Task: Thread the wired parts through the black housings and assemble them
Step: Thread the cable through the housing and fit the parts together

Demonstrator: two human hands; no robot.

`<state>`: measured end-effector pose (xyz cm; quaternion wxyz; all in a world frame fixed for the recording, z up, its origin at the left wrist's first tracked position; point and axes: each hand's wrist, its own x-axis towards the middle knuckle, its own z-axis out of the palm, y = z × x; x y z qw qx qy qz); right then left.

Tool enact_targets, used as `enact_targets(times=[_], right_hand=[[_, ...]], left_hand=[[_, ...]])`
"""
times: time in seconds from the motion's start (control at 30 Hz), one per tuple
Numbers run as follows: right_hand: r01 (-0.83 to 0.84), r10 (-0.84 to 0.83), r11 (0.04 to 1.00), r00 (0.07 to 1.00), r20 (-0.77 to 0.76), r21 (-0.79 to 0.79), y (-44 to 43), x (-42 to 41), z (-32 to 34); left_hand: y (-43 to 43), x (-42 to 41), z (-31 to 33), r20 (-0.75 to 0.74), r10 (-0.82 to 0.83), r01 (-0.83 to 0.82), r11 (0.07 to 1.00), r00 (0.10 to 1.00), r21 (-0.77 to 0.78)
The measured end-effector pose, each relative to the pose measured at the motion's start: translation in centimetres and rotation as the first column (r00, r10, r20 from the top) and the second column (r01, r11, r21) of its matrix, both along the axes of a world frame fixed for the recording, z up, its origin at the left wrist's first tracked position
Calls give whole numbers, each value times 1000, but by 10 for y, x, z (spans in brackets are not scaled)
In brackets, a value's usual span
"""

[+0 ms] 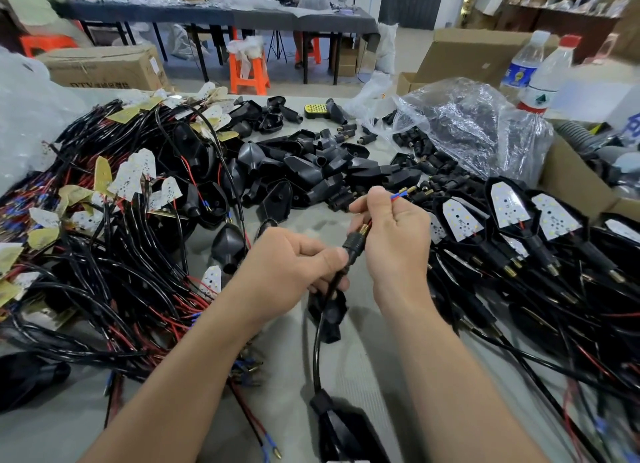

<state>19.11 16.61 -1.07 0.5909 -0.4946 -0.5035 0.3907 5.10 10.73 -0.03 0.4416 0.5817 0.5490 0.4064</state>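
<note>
Grip, left hand (294, 265): closed round black threaded stem (354, 247). Grip, right hand (391, 234): pinching red and blue wire ends (398, 195). Risk: hard pull may snag them inside stem.

Blk stem (354, 247) w/ brass thread on blk cable (314, 362), red/blue wire tips (398, 195) above, blk housings (311, 171) piled behind

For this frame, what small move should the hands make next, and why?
Probably the right hand draws the red and blue wire ends further out while the left hand steadies the black stem: the ends already poke past its brass tip.
</note>
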Motion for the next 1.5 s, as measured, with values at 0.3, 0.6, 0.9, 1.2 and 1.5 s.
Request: enact_targets(times=[0.3, 0.6, 0.9, 1.2, 1.5], right_hand=[[-53, 54, 998, 996, 65, -17, -1, -3, -1], [-17, -138, 959, 842, -521, -283, 13, 19, 9], [-98, -193, 959, 465, -864, -266, 17, 31, 14], [-594, 489, 786, 767, -417, -171, -6, 3, 10], [-358, 259, 928, 817, -515, -101, 3, 8, 14]], left_hand=[[-2, 17, -6, 34, 163, -162, 986, 986, -27], [-12, 6, -1, -364, 74, 1, 980, 929, 200], [-3, -32, 5, 195, -596, 624, 769, 779, -141], [2, -19, -1, 321, -205, 236, 970, 925, -62], [2, -23, -6, 235, -210, 240, 965, 949, -107]])
